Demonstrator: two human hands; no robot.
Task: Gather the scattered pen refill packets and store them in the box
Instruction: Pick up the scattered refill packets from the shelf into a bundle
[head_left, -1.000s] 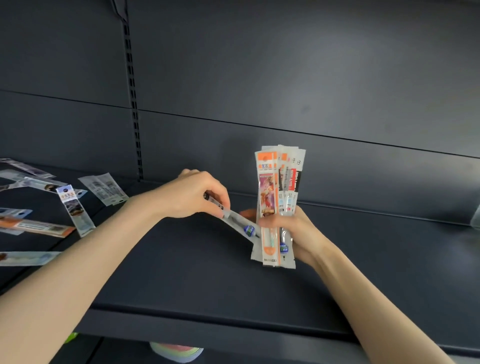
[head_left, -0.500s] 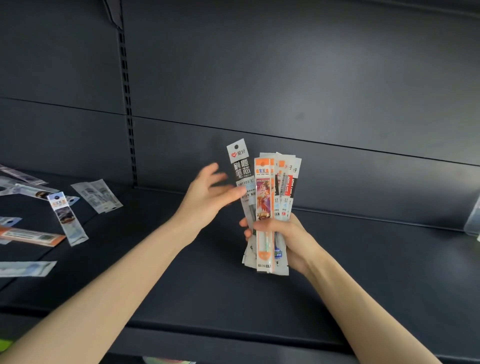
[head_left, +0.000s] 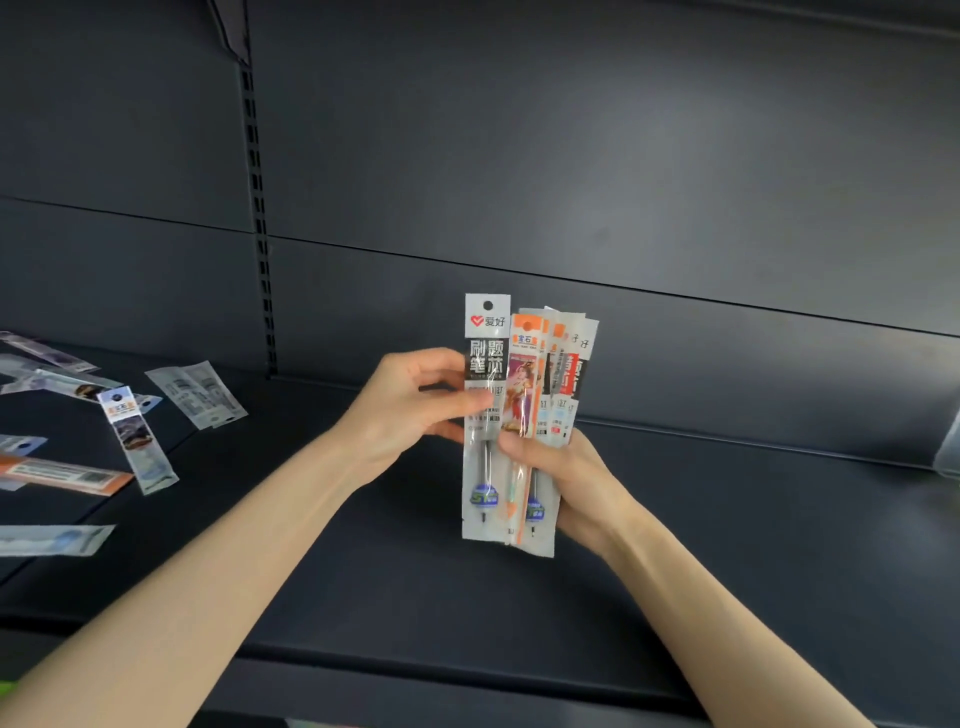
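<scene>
The dark metal shelf (head_left: 727, 571) carries loose items toward its left end. Near the back edge, two clear refill packets (head_left: 200, 397) lie side by side at a slant. Just left of them a blue-topped refill packet (head_left: 139, 441) runs toward the front edge, its lower end near an orange refill packet (head_left: 65, 475) that lies crosswise. A pale blue refill packet (head_left: 52, 539) lies closest to the front edge. Further refill packets (head_left: 49, 364) overlap at the far left, too blurred to tell apart.

At centre frame, the front packet (head_left: 486, 415) is white with a black label; the next packet (head_left: 522, 395) is orange-topped. The shelf (head_left: 363, 597) and back panel (head_left: 571, 156) are dark slate.
</scene>
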